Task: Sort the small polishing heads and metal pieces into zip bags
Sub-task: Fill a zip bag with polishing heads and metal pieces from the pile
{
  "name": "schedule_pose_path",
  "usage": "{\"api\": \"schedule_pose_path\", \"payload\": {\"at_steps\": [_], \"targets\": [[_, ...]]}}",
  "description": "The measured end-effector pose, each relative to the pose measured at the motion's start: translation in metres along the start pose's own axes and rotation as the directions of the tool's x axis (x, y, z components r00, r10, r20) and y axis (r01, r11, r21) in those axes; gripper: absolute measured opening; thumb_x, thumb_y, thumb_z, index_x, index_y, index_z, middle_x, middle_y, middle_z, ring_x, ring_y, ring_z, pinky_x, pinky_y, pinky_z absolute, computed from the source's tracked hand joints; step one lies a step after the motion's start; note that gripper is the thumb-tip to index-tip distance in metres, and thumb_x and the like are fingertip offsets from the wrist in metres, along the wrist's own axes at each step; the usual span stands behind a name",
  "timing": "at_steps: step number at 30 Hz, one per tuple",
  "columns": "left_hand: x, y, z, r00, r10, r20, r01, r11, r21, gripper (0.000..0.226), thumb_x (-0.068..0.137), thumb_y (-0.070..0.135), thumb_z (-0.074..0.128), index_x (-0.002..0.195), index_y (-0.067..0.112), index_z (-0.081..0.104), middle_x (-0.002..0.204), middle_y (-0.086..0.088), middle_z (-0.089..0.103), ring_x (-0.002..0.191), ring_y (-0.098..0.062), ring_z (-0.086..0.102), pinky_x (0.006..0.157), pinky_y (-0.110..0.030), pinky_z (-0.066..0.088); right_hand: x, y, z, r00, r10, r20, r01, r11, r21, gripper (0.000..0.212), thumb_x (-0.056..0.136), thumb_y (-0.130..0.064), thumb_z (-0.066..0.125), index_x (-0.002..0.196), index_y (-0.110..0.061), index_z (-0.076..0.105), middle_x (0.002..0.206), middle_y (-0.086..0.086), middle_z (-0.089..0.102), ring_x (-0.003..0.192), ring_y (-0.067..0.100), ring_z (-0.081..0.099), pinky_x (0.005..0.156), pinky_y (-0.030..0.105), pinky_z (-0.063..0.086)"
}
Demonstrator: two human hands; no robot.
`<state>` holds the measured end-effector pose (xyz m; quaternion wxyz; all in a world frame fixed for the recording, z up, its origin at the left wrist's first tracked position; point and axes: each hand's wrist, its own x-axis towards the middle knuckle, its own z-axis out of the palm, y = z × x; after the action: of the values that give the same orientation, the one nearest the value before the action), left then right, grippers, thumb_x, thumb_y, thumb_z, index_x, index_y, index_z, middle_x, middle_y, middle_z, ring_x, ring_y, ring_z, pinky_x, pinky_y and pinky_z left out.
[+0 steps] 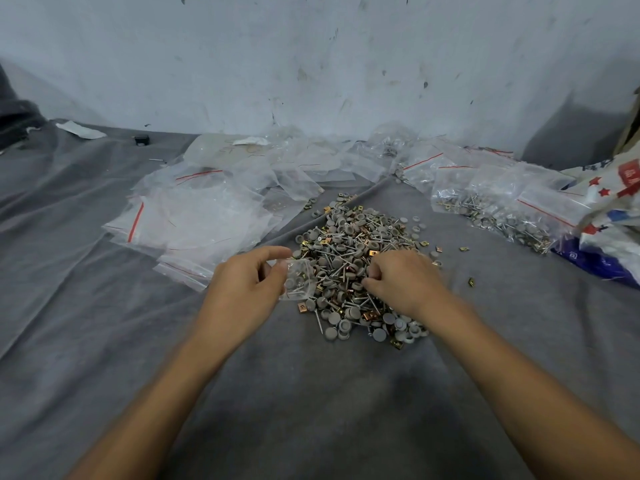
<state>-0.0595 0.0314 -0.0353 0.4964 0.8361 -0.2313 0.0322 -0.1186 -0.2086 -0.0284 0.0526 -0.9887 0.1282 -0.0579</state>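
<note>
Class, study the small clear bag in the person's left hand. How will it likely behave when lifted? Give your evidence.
The small bag probably flops: its thin film crumples in the left hand. It likely sags at the bottom, where a few small pieces sit. The glossy film may be slippery.

A wrinkled grey cloth (104,341) covers the whole surface. Behind it stands a pale wall (311,64) with many scuff marks. On the cloth at the far left lie a white scrap of paper (81,129) and, near it, a small black object (141,139). At the right edge lies a white sack (613,202) printed with red stars.
</note>
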Motion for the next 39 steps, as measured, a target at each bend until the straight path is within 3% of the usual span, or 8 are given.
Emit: {"api": "schedule_pose_path", "payload": {"at_steps": [7,11,14,21,26,30,35,39], "targets": [[-0.001,-0.001,0.001,1.000,0.002,0.001,-0.002,1.000,-0.001,0.020,0.100,0.026,0.060,0.115,0.031,0.072,0.062,0.005,0.068,0.060,0.005,0.065,0.059,-0.019,0.041,0.000,-0.013,-0.004,0.994,0.070,0.083,-0.066,0.997,-0.047,0.037,0.093,-0.029,0.063,0.062,-0.015,0.047,0.060,0.002,0.049,0.067,0.027,0.058,0.077,0.039,0.056],[-0.001,-0.002,0.001,1.000,0.005,0.001,-0.005,1.000,0.002,0.019,0.101,0.025,0.059,0.114,0.033,0.071,0.061,0.003,0.066,0.062,0.004,0.066,0.059,-0.023,0.042,-0.001,-0.013,-0.007,0.987,0.118,0.108,-0.124,0.991,0.042,0.039,0.088,-0.027,0.067,0.056,-0.016,0.048,0.050,-0.002,0.042,0.052,0.021,0.048,0.060,0.030,0.045],[0.000,-0.003,0.000,1.000,0.009,-0.001,-0.009,1.000,0.018,0.020,0.101,0.027,0.059,0.115,0.032,0.072,0.063,0.001,0.067,0.062,-0.003,0.066,0.060,-0.028,0.047,-0.004,-0.011,-0.007,0.987,0.116,0.108,-0.119,0.993,0.026,0.040,0.090,-0.032,0.065,0.056,-0.016,0.050,0.050,-0.002,0.043,0.052,0.020,0.049,0.071,0.036,0.057],[0.002,-0.003,-0.002,1.000,0.017,-0.010,-0.017,1.000,0.026,0.021,0.100,0.028,0.059,0.116,0.032,0.072,0.066,-0.001,0.068,0.059,-0.007,0.063,0.059,-0.028,0.047,-0.012,-0.005,-0.010,0.978,0.042,0.203,-0.065,0.992,0.110,0.001,0.088,-0.026,0.068,0.088,-0.027,0.069,0.085,-0.010,0.068,0.083,0.011,0.064,0.075,0.031,0.052],[-0.001,-0.002,0.000,1.000,0.013,-0.002,-0.013,0.999,0.035,0.022,0.100,0.027,0.058,0.117,0.030,0.072,0.063,0.002,0.066,0.064,-0.006,0.066,0.059,-0.025,0.044,-0.016,-0.008,-0.011,0.987,0.045,0.155,-0.058,0.995,0.083,0.010,0.090,-0.023,0.067,0.101,-0.024,0.067,0.096,-0.005,0.068,0.092,0.019,0.064,0.085,0.038,0.056],[0.001,-0.002,0.000,1.000,0.011,-0.009,-0.011,1.000,0.026,0.021,0.100,0.027,0.059,0.117,0.030,0.072,0.061,0.003,0.065,0.066,-0.005,0.067,0.063,-0.027,0.048,-0.018,-0.021,-0.024,0.999,0.043,-0.012,-0.036,0.939,0.342,0.007,0.084,-0.031,0.068,0.089,-0.030,0.064,0.083,-0.012,0.069,0.081,0.010,0.064,0.067,0.026,0.048],[-0.001,-0.001,0.002,1.000,0.015,-0.011,-0.014,0.999,0.035,0.021,0.099,0.027,0.060,0.116,0.031,0.072,0.064,0.007,0.068,0.065,-0.003,0.066,0.065,-0.026,0.049,-0.019,-0.064,-0.021,0.999,-0.008,-0.054,0.046,0.654,0.755,0.012,0.082,-0.032,0.077,0.085,-0.028,0.066,0.078,-0.008,0.074,0.065,0.002,0.066,0.061,0.025,0.054],[0.001,-0.001,0.001,1.000,0.013,-0.016,-0.013,1.000,0.029,0.021,0.099,0.028,0.060,0.115,0.032,0.072,0.062,0.010,0.067,0.068,-0.001,0.068,0.065,-0.025,0.047,-0.013,-0.074,-0.007,0.992,-0.104,-0.072,0.126,0.761,0.636,0.015,0.086,-0.038,0.079,0.094,-0.029,0.070,0.077,-0.010,0.068,0.069,0.001,0.062,0.064,0.023,0.048]]}}
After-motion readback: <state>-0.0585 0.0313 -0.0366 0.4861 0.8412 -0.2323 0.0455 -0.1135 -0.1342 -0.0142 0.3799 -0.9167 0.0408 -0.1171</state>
